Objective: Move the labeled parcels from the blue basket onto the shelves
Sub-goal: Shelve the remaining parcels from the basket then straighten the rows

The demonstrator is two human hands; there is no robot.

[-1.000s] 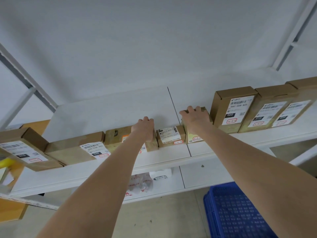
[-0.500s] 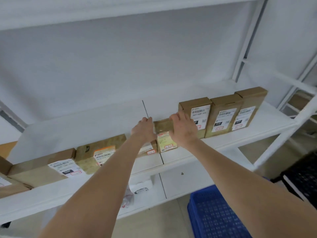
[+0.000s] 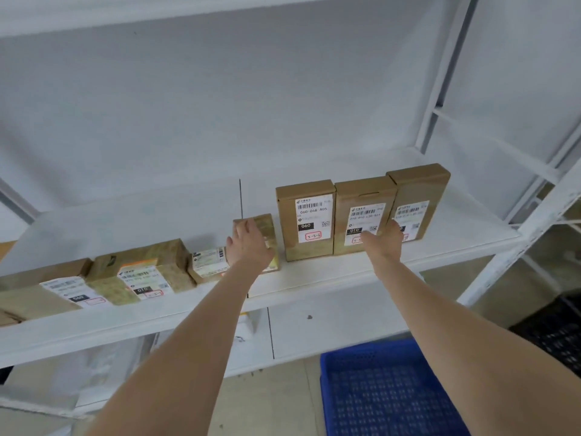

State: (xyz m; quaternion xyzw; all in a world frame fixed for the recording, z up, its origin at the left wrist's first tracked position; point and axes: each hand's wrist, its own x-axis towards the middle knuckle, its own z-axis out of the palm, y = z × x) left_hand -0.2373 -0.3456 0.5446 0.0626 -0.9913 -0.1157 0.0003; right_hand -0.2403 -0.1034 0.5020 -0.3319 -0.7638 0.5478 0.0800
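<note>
On the middle white shelf (image 3: pixel 314 283) stands a row of labelled brown parcels. My left hand (image 3: pixel 248 245) holds a small parcel (image 3: pixel 267 226) that stands upright; its fingers curl over the parcel's top left corner. To the right stand three tall boxes: the 060 box (image 3: pixel 305 193), the 010 box (image 3: pixel 364 191) and a third box (image 3: pixel 419 182). My right hand (image 3: pixel 382 239) presses flat against the fronts of the 010 box and the third box. The blue basket (image 3: pixel 386 391) sits on the floor below; the part in view holds nothing.
Left of the small parcel lie a low labelled parcel (image 3: pixel 207 261), a bigger taped parcel (image 3: pixel 147 256) and another box (image 3: pixel 47 275). White bagged items (image 3: pixel 110 366) lie on the lower shelf. A black crate (image 3: pixel 559 335) stands at the right, behind the shelf post (image 3: pixel 515 243).
My right hand let go of the small parcel and moved right onto the tall boxes. My left hand shifted from the low parcel onto the small parcel. The view swung right.
</note>
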